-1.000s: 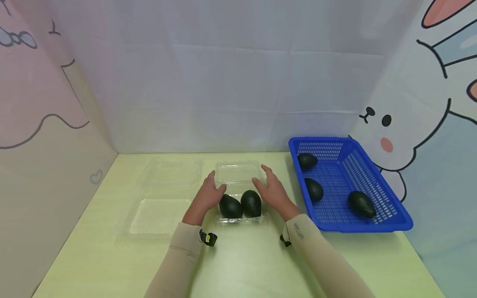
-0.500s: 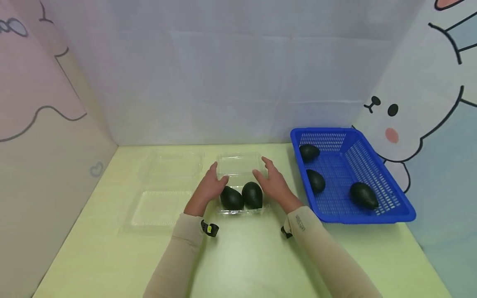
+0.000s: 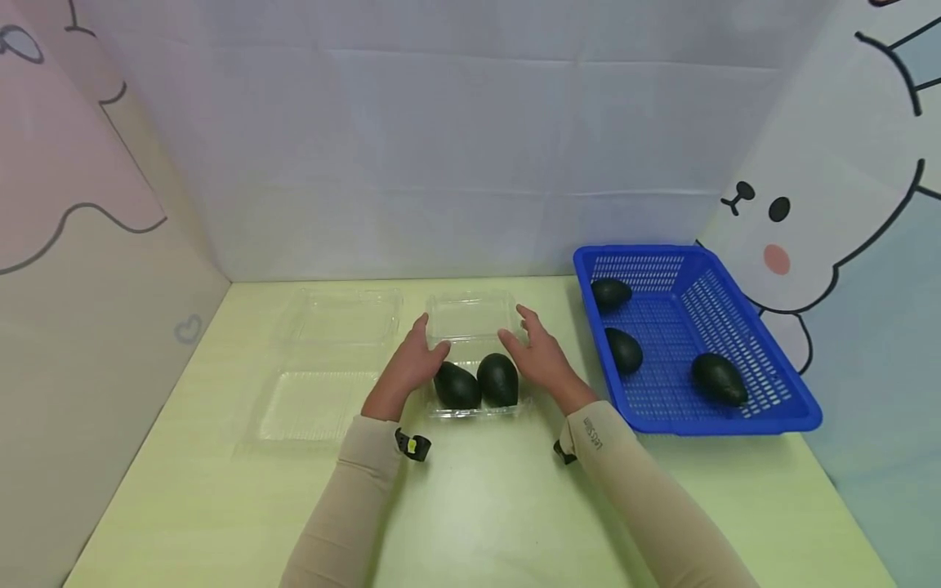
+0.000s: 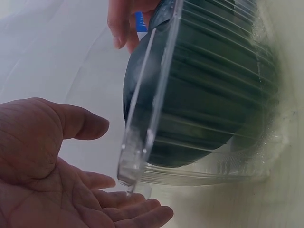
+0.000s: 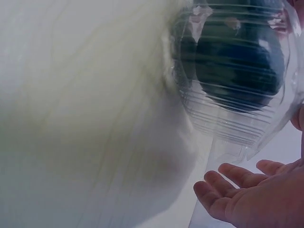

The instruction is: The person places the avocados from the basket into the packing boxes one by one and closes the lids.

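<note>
Two dark green avocados, the left one (image 3: pixel 457 386) lying tilted and the right one (image 3: pixel 497 380) more upright, sit side by side in the base of a clear plastic clamshell box (image 3: pixel 470 413). Its lid (image 3: pixel 472 317) is folded back behind them. My left hand (image 3: pixel 408 367) is at the box's left side, fingers extended and thumb apart; the left wrist view shows its fingertips right at the rim. On the other side my right hand (image 3: pixel 542 361) has its fingers spread beside the box, palm facing inward. Neither hand grips anything.
A blue basket (image 3: pixel 797 412) at the right holds three more avocados, one of them (image 3: pixel 719 379) near its front. Left of my hands lies another open clear clamshell box (image 3: pixel 316 407) on the pale table (image 3: pixel 485 506). A white cloth wall (image 3: pixel 441 163) stands behind.
The head view has tilted slightly, so the whole scene sits higher in it. Both hands stay beside the clamshell box in nearly the same pose, and the avocados stay in place.
</note>
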The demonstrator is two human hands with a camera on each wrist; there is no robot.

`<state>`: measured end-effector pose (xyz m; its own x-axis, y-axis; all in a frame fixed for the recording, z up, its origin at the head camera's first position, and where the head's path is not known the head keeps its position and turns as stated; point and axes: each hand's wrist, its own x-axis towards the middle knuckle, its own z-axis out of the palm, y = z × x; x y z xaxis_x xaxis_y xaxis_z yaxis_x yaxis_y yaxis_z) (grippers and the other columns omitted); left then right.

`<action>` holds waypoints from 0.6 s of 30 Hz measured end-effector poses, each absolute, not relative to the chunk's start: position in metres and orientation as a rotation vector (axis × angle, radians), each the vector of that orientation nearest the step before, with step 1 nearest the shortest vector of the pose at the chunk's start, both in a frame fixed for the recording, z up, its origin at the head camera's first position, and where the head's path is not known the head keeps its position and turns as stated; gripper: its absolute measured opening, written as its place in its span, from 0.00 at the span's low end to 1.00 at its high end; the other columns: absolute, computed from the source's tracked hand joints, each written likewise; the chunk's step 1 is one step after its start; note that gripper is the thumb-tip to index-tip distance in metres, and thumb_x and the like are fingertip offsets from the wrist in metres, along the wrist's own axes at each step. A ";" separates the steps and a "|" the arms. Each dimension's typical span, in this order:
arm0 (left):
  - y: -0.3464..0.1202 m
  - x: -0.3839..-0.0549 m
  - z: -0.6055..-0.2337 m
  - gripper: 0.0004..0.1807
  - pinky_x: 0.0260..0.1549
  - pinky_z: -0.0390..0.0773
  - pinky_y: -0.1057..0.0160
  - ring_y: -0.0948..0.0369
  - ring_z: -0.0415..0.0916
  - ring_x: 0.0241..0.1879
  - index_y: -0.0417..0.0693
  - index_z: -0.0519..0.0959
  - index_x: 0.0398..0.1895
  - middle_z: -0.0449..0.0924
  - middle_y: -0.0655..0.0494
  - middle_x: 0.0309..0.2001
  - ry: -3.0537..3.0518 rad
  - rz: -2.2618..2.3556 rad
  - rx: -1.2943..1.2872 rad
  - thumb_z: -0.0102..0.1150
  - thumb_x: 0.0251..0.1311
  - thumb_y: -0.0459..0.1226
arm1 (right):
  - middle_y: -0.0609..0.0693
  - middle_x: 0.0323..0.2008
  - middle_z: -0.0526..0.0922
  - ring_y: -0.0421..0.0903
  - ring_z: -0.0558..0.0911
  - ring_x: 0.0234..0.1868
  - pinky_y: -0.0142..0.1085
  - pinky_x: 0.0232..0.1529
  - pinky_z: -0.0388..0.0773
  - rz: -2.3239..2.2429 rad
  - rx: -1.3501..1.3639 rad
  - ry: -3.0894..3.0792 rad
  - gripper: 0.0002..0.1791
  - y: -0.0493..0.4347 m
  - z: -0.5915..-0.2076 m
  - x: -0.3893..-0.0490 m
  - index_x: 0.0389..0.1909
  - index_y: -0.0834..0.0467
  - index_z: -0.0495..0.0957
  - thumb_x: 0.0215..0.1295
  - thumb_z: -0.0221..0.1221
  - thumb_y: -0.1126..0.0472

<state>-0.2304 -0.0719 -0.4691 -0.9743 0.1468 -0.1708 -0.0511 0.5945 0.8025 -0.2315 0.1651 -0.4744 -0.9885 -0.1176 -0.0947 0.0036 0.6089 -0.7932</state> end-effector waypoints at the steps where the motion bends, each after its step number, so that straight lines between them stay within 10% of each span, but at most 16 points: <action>1: -0.072 -0.230 -0.469 0.42 0.72 0.58 0.41 0.40 0.52 0.77 0.34 0.42 0.82 0.51 0.32 0.79 2.602 1.326 0.081 0.49 0.76 0.43 | 0.64 0.78 0.58 0.65 0.61 0.75 0.63 0.72 0.59 -1.332 -0.097 2.691 0.42 0.165 -0.474 -0.232 0.84 0.50 0.46 0.79 0.50 0.39; 18: -0.076 -0.217 -0.451 0.50 0.66 0.66 0.37 0.38 0.58 0.74 0.43 0.28 0.83 0.49 0.37 0.80 2.560 1.482 0.048 0.50 0.74 0.45 | 0.61 0.76 0.63 0.62 0.62 0.75 0.62 0.73 0.55 -1.665 -0.042 2.654 0.44 0.162 -0.462 -0.220 0.84 0.52 0.40 0.80 0.43 0.35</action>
